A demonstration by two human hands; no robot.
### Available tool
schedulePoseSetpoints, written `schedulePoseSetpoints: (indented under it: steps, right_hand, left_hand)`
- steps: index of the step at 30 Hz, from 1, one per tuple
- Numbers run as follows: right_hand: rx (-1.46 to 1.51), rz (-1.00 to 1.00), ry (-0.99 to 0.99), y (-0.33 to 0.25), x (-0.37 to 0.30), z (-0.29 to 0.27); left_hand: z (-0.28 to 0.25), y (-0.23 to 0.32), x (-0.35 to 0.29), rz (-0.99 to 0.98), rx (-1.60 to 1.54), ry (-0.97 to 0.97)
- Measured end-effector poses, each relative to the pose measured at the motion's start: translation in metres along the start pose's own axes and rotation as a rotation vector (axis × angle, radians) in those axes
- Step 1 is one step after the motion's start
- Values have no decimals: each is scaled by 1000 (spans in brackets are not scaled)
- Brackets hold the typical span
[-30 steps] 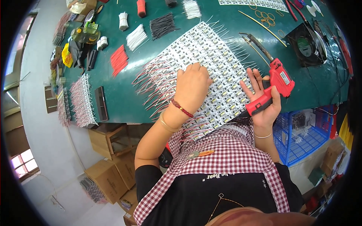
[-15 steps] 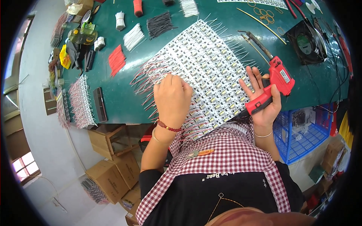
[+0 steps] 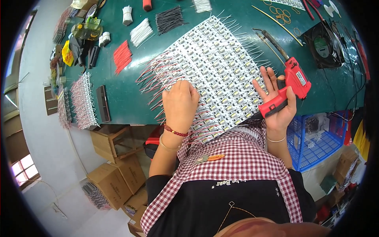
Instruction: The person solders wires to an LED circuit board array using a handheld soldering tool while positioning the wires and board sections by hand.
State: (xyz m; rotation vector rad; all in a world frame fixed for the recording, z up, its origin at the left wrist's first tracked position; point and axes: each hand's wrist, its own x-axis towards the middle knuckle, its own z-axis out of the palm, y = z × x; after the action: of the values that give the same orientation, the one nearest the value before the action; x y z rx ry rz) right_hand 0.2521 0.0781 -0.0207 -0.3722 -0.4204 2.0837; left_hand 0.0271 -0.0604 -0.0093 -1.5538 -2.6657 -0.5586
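A white panel of small circuit boards (image 3: 221, 71) with rows of small components lies tilted over the table's near edge. Thin white wires stick out along its right side, red and white wires (image 3: 154, 77) along its left. My left hand (image 3: 180, 102) is closed with knuckles up over the panel's left part, by the red wires; its fingertips and whatever they pinch are hidden. In my upturned right hand (image 3: 278, 103), a red and black soldering gun (image 3: 294, 77) rests between thumb and palm, fingers stretched out. Its tip points away, toward the far side, right of the panel.
On the green table (image 3: 118, 93) lie bundles of red wires (image 3: 122, 57), white wires (image 3: 141, 32) and black wires (image 3: 169, 19). A black fan (image 3: 323, 45) stands at right, near rubber bands (image 3: 282, 15). A blue crate (image 3: 316, 138) sits below the table, cardboard boxes (image 3: 110, 183) at lower left.
The view has shifted slightly, so the table's things sit a little differently in the picture. Both hands keep nearly the same pose, and the soldering gun stays in my right hand.
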Motion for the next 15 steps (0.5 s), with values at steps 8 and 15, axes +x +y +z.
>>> schedulePoseSetpoints:
  steps: [8, 15]
  right_hand:
    - [16, 11, -2, 0, 2, -2]
    - [-29, 9, -11, 0, 0, 0]
  left_hand:
    - [-2, 12, 15, 179, -114, -18]
    - [-2, 0, 4, 14, -251, -53]
